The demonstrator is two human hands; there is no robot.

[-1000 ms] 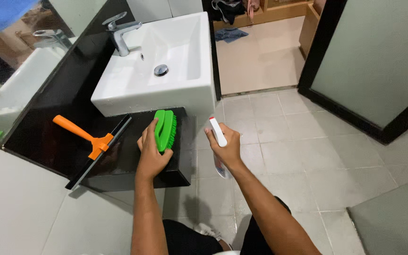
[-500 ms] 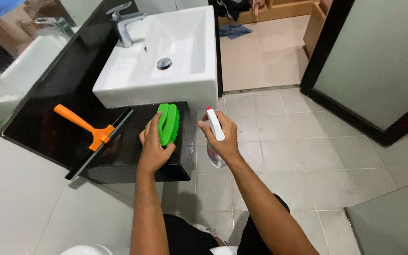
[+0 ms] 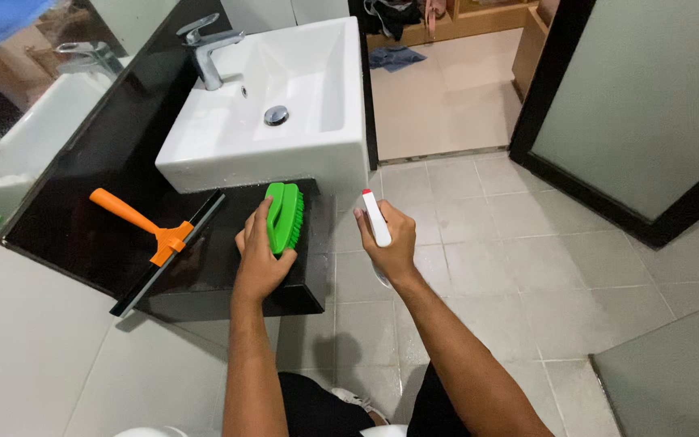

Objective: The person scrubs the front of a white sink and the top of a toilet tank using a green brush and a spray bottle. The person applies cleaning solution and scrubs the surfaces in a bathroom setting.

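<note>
left hand (image 3: 259, 257) is gripping bright green plastic scrub brush (image 3: 283, 215) on glossy black counter (image 3: 123, 162) w/ no suds showing, right hand (image 3: 387, 243) clutching white spray bottle (image 3: 376, 220), so scrubbing prob just starting.

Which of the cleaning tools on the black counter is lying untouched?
The orange squeegee, lying free left of the green brush, which the left hand grips.

brush (image 3: 285, 217) on counter (image 3: 82, 186), squeegee (image 3: 155, 235) left, sink (image 3: 301, 146) behind

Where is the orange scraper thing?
The orange-handled squeegee lies on the black countertop, left of the green scrub brush, below the white sink.
</note>
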